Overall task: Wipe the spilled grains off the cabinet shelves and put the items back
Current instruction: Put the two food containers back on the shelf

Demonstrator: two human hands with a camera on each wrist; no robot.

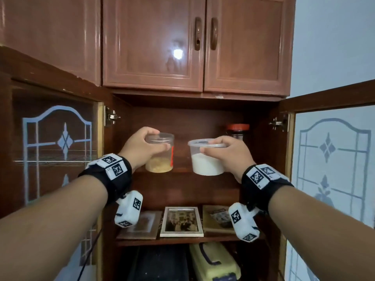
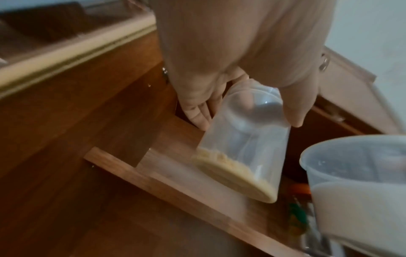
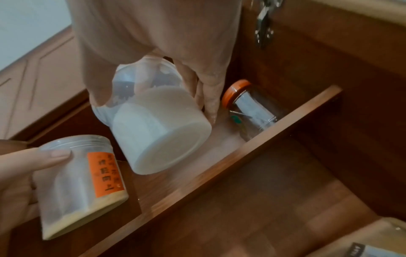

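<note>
Left hand: our fingers clamped round the rim of a clear jar with yellowish grains at the bottom, at the upper shelf. Right hand: fingers clamped on a white-filled tub. Behind: an orange-lidded jar on the shelf.

Orange label on clear jar carries dark Chinese-looking characters, too blurred to read properly.
</note>
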